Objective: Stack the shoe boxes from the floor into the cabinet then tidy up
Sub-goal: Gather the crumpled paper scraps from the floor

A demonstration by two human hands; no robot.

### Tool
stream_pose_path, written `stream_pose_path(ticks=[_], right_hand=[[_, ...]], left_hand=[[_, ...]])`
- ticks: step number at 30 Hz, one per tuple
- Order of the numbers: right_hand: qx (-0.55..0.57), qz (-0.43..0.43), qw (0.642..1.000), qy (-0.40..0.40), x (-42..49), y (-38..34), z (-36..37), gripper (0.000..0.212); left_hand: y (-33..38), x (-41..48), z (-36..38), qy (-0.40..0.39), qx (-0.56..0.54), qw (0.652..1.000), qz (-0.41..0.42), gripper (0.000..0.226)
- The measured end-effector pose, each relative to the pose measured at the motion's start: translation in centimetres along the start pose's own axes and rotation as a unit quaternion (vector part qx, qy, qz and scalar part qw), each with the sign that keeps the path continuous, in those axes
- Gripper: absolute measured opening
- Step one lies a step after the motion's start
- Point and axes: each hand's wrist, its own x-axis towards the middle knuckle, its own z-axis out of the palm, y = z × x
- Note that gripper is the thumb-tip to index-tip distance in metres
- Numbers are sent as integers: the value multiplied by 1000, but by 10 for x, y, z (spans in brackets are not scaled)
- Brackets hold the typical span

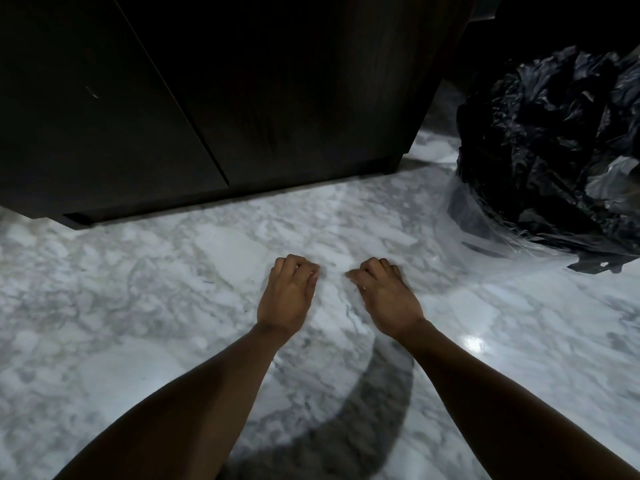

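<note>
No shoe box is in view. The dark wooden cabinet (242, 98) fills the top of the head view, and both of its doors are closed. My left hand (287, 292) and my right hand (384, 296) hover side by side over the marble floor (138, 289), a short way in front of the cabinet's base. The fingers of both hands are curled in toward the palms. I see nothing plainly held in either hand. Both forearms reach in from the bottom edge.
A crumpled black rubbish bag (554, 150) sits on the floor at the right, beside the cabinet's corner. Clear plastic film (485, 233) spreads from under it toward my right hand. A bright light reflection (474, 342) shows on the floor.
</note>
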Motion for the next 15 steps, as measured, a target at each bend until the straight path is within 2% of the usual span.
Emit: stream_pose_path(ticks=[2, 3, 5, 7, 9, 15], right_hand=[[-5, -5, 1000, 23, 0, 1, 3, 17], [-8, -10, 999, 38, 0, 1, 5, 10], [3, 6, 998, 63, 1, -1, 5, 32], [24, 18, 997, 74, 3, -1, 3, 48], [24, 13, 996, 88, 3, -1, 3, 53], [-6, -9, 993, 113, 3, 1, 5, 50]], left_hand=[[3, 1, -3, -20, 10, 1000, 0, 54], [3, 1, -4, -21, 16, 1000, 5, 56], [4, 1, -3, -12, 48, 999, 16, 56], [3, 3, -1, -4, 68, 998, 16, 51], [1, 4, 3, 12, 43, 999, 18, 38], [-3, 3, 5, 63, 0, 997, 45, 25]])
